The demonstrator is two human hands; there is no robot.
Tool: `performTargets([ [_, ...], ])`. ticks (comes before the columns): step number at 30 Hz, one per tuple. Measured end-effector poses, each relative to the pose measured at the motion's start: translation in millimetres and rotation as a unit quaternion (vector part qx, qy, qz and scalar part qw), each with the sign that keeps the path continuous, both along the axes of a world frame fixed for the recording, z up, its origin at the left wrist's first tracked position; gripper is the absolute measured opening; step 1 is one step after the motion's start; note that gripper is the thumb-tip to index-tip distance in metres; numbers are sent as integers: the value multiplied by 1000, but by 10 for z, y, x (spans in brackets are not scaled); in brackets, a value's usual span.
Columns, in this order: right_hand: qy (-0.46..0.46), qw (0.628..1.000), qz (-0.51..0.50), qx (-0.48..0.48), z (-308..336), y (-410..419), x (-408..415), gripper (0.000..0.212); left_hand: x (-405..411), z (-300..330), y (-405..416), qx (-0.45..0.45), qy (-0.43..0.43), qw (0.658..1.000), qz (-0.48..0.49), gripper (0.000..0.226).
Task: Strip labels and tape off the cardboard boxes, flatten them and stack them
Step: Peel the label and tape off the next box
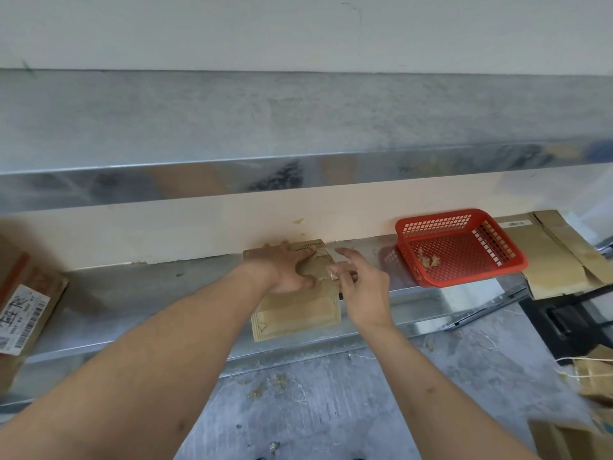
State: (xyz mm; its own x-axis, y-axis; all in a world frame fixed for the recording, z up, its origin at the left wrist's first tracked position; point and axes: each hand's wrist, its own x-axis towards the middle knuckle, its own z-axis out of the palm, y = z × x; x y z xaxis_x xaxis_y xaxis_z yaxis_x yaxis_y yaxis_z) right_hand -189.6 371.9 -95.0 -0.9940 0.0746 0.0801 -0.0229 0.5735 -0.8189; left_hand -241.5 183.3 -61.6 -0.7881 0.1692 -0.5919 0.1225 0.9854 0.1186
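- A person leans over a metal shelf [139, 290] and works a small flattened cardboard box [298, 313] that lies at its middle, the far edge against the pale wall, the near edge at the shelf's front lip.
- The left hand [285, 267] lies flat on the far half of the box, fingers spread and straight, pressing the cardboard down; its grip is wide and curls round nothing.
- The right hand [358, 280] sits just beside the left, at the box's right edge. Thumb and a finger pinch a strip of clear tape [326, 260] that stretches from the box surface; the remaining fingers stand loosely apart, so the grip is narrow and holds the tape.
- Both bare forearms reach in from the bottom of the view.
- A red plastic basket [497, 260] stands on the shelf to the right of the box, well apart from the hands, with a few crumpled brown scraps [429, 260] on its perforated floor.
- Right of the basket, touching its far side, lies a larger flattened carton [544, 260] bearing a small white label near its top edge.
- At the left edge of the view a brown box [23, 307] with a white barcode label [20, 322] rests tilted on the shelf.
- A second, shinier metal shelf [298, 127] runs across the view above the work.
- Brown crumbs [265, 386] dot the grey concrete floor [331, 410] below, and more cardboard [593, 380] sits at the lower right, partly out of view.
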Motion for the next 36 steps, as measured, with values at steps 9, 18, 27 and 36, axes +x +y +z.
performTargets([
  [9,14,997,11,76,7,-54,-103,12,-13,24,-12,0,-1,1000,3,85],
  [18,36,993,55,97,-14,-46,-33,20,-10,18,-14,5,-1,1000,11,85],
  [27,6,999,23,43,28,-83,-63,12,4,41,6,9,-6,1000,16,96],
  [36,-26,994,-85,66,181,274,-72,29,214,117,189,-20,15,1000,1,84],
])
